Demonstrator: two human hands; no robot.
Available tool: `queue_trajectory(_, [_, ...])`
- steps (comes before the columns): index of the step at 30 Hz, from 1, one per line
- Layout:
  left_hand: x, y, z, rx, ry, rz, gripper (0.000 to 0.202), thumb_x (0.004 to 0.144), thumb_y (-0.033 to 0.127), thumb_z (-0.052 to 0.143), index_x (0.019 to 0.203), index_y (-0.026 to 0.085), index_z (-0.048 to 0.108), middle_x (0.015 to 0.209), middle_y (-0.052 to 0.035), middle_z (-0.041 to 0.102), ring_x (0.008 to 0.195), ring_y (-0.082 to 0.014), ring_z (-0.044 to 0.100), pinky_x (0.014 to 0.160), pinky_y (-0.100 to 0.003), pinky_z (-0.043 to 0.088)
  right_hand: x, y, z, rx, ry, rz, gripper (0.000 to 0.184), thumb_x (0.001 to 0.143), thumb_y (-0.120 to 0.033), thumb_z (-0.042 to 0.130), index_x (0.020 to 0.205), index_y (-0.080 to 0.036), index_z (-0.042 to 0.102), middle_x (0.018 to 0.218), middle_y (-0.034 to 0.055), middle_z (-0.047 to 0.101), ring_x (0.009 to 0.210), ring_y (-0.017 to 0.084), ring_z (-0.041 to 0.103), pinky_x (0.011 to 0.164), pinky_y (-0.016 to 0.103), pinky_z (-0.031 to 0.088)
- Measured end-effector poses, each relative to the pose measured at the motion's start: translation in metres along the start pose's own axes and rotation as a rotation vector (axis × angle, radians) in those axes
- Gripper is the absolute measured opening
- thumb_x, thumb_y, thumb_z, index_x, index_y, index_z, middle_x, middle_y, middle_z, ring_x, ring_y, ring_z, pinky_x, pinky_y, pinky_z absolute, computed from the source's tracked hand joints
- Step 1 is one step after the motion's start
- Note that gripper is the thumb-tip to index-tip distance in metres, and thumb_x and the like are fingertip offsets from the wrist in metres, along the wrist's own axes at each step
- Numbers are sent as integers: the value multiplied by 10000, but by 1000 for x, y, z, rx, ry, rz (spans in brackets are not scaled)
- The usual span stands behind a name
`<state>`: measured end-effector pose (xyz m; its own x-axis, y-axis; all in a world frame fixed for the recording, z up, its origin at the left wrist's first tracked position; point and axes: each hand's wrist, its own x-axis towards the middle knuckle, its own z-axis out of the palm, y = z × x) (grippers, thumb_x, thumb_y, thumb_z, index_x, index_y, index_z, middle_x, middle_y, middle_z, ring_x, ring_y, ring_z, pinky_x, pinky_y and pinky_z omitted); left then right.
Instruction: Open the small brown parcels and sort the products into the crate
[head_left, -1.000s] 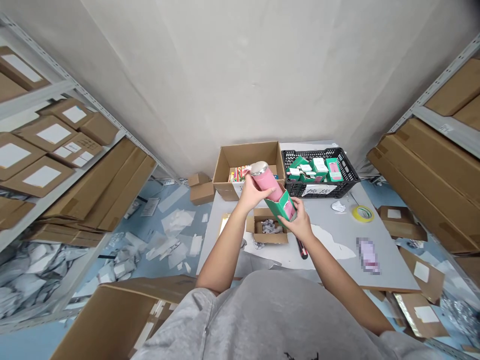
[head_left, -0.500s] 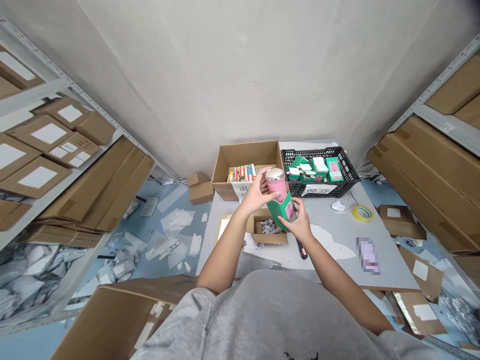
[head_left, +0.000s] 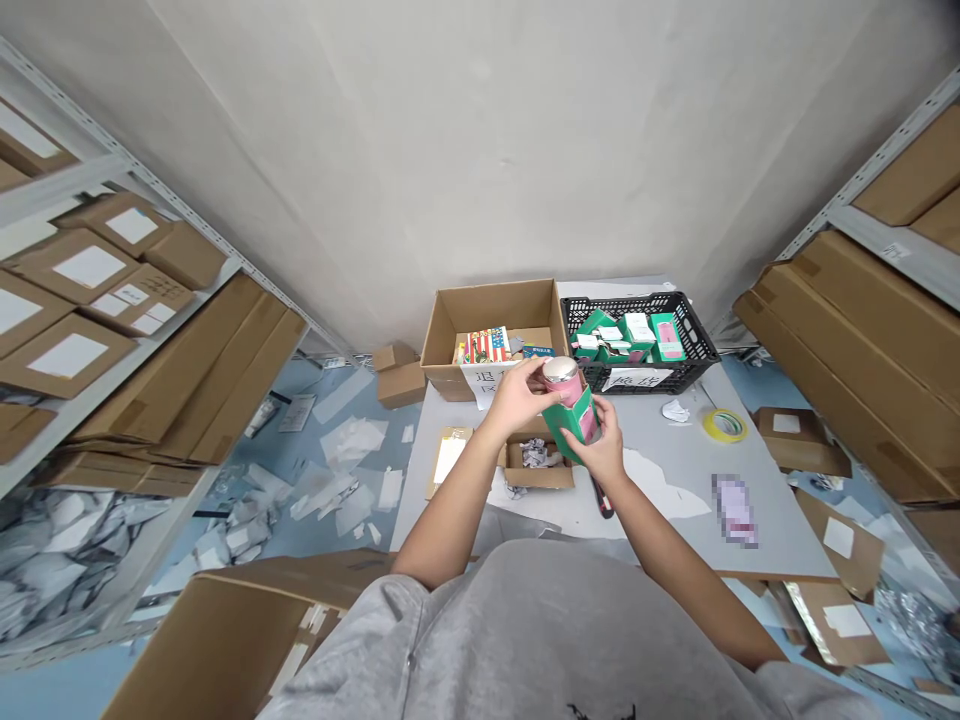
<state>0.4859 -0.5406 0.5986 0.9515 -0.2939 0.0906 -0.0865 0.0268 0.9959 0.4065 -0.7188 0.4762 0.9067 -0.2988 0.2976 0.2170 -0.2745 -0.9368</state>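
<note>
My left hand grips a pink insulated bottle with a silver cap, near its top. The lower part of the bottle sits inside an open green carton, which my right hand holds from below and the side. Some pink shows through the carton's window, and the bottle's base is hidden. Under both hands, a small cardboard box holds crumpled paper.
A large open cardboard box holds colourful packages at the table's far end. Beside it, a black plastic crate holds several green cartons. A yellow tape roll and a red-and-black cutter lie on the grey table. Cardboard-stacked shelves flank both sides.
The pink bottle has gone deeper into the green carton and stands more upright, with less of it showing. Both hands have moved closer together around it.
</note>
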Motion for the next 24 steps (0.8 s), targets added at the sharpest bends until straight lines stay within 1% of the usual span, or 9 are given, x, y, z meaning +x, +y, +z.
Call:
queue_trajectory(4, [-7,5,7,170,22,100,574,649,494,963,1136,238,800,1156,-90,667,1131,-251,652,1101,-384,544,2,-3,0,13,20,-21,829,712,-432,875,1419,-230,491,1392,158,642,1287,325,636,1143,472,481])
queue_trajectory(7, [-9,10,14,379,37,152,458,778,585,840,1071,234,810,1130,-87,645,1141,-239,632,1081,-376,534,3,-6,2,3,45,-48,805,719,-428,880,1401,-229,500,1356,157,661,1257,319,655,1112,465,508])
queue_trajectory(9, [-9,13,16,505,32,159,474,866,617,730,1154,245,783,1105,-78,656,1111,-226,631,1055,-388,537,4,-5,4,-5,66,-86,787,723,-415,881,1387,-219,505,1339,155,665,1233,311,666,1087,465,527])
queue_trajectory(11, [-8,14,14,586,-9,196,533,899,626,682,1288,263,719,1127,-71,679,1126,-224,626,1070,-410,530,6,-4,4,16,92,-120,781,732,-406,879,1384,-208,498,1336,157,660,1221,300,671,1064,456,545])
queue_trajectory(13, [-5,12,9,600,-96,280,554,901,624,682,1334,279,681,1189,-69,693,1184,-227,614,1125,-435,508,8,-2,4,52,113,-130,787,745,-405,874,1394,-203,479,1348,166,651,1230,292,666,1052,445,555])
queue_trajectory(16, [-1,1,-1,524,-227,399,475,909,619,667,1259,302,718,1338,-73,652,1333,-240,559,1226,-476,448,12,-1,-1,87,81,-130,809,754,-405,873,1415,-208,450,1363,178,642,1240,293,663,1053,446,557])
queue_trajectory(18, [2,-9,-6,454,-237,407,464,911,619,663,1251,310,725,1434,-78,582,1424,-250,501,1256,-478,431,14,-2,-3,96,27,-142,822,746,-398,881,1417,-213,444,1363,180,642,1243,298,664,1060,452,553])
queue_trajectory(20, [4,-15,-6,386,-206,379,511,921,608,657,1340,318,679,1494,-83,514,1469,-246,469,1265,-449,435,15,-2,-5,103,-3,-152,825,739,-393,886,1414,-216,446,1372,183,636,1255,303,657,1067,455,547])
queue_trajectory(24, [7,-15,-3,396,-228,322,696,933,605,644,1566,390,450,1572,-56,473,1505,-245,433,1314,-448,376,16,-1,-4,133,-24,-135,837,762,-415,872,1439,-222,419,1414,191,613,1283,308,641,1088,474,532])
